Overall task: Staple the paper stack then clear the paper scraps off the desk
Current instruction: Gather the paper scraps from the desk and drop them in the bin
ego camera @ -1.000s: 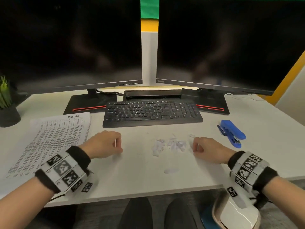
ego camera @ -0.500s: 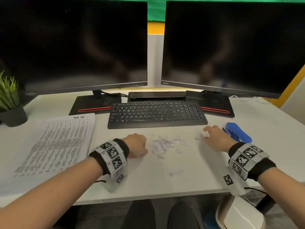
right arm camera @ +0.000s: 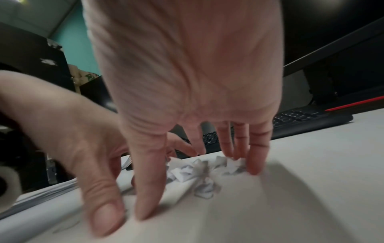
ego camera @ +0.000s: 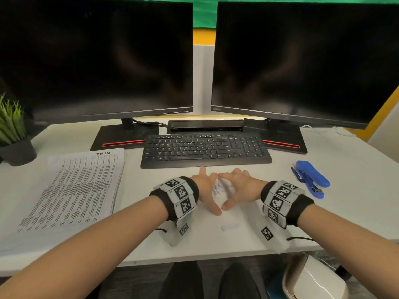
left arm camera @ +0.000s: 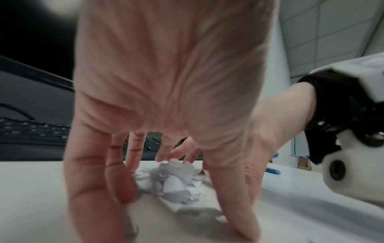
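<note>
White paper scraps point(ego camera: 221, 188) lie heaped on the white desk point(ego camera: 345, 201) in front of the keyboard. My left hand point(ego camera: 206, 188) and right hand point(ego camera: 236, 188) stand on edge on either side of the heap, fingers straight, thumbs almost touching at the near side. The scraps point(left arm camera: 174, 179) sit between both palms in the left wrist view, and the scraps point(right arm camera: 199, 172) lie against the right fingertips point(right arm camera: 254, 167). One scrap point(ego camera: 230, 226) lies apart, nearer the desk's front edge. The printed paper stack point(ego camera: 71, 190) lies at the left. The blue stapler point(ego camera: 311, 178) rests at the right.
A black keyboard point(ego camera: 205, 149) lies just beyond the hands, with two dark monitors point(ego camera: 95, 59) behind it. A potted plant point(ego camera: 15, 137) stands at the far left. A white bin point(ego camera: 313, 281) sits below the desk's front edge at the right.
Both hands have swept inward across the desk, the left moving right and the right moving left. The spread scraps are now pushed into one heap between the palms.
</note>
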Tool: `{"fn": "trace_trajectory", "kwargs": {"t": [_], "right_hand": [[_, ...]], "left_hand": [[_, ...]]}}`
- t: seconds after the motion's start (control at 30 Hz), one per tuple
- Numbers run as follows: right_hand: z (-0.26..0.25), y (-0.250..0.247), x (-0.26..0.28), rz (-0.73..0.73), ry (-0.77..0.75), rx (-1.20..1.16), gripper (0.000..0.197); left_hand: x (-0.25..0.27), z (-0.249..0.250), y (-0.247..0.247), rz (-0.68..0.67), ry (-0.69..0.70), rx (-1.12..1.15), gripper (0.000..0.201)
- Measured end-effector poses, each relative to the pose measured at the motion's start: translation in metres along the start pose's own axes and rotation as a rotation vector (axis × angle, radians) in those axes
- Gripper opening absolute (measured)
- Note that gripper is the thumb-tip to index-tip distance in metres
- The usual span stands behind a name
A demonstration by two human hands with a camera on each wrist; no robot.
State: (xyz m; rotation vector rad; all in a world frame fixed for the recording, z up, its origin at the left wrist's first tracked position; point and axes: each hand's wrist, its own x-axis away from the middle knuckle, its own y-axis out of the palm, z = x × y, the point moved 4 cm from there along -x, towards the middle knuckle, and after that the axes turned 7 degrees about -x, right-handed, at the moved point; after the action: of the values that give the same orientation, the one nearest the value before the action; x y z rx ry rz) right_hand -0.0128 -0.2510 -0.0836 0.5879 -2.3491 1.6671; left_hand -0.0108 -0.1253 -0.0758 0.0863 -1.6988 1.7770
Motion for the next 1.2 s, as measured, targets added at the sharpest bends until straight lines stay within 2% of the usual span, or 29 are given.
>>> {"fn": "trace_trajectory", "kwargs": {"t": [0.1, 0.13, 0.33, 0.57, 0.7, 0.9, 1.0, 1.1, 1.2], "right_hand": [[-0.003, 0.000, -0.007, 0.071, -0.058, -0.040, 0.034], [-0.004, -0.001, -0.008, 0.097, -0.066, -0.048, 0.025], [-0.020, -0.008, 0.003, 0.242, -0.127, -0.028, 0.018], [-0.014, -0.010, -0.001, 0.294, -0.083, -0.054, 0.020], [-0.007, -0.026, 0.004, 0.403, -0.098, -0.171, 0.017], [0.020, -0.035, 0.013, 0.514, 0.007, -0.512, 0.007], [0.036, -0.030, 0.018, 0.529, 0.091, -0.802, 0.002], [0.049, -0.019, 0.023, 0.502, 0.142, -1.098, 0.016], [0.059, -0.014, 0.030, 0.545, 0.165, -1.342, 0.017]], "left_hand": [[-0.004, -0.001, -0.008, 0.061, -0.027, 0.035, 0.073], [-0.006, -0.003, -0.009, 0.078, -0.029, 0.046, 0.067], [-0.018, -0.003, -0.016, 0.200, 0.033, 0.144, 0.029], [-0.028, -0.007, -0.019, 0.264, 0.040, 0.131, 0.023], [-0.027, -0.013, -0.022, 0.310, 0.050, 0.191, 0.016], [-0.020, -0.015, -0.037, 0.470, 0.051, 0.273, 0.011], [-0.019, -0.014, -0.043, 0.524, 0.044, 0.361, 0.018], [-0.017, -0.008, -0.047, 0.550, 0.044, 0.427, 0.023], [-0.014, 0.000, -0.050, 0.606, 0.035, 0.517, 0.020]]}}
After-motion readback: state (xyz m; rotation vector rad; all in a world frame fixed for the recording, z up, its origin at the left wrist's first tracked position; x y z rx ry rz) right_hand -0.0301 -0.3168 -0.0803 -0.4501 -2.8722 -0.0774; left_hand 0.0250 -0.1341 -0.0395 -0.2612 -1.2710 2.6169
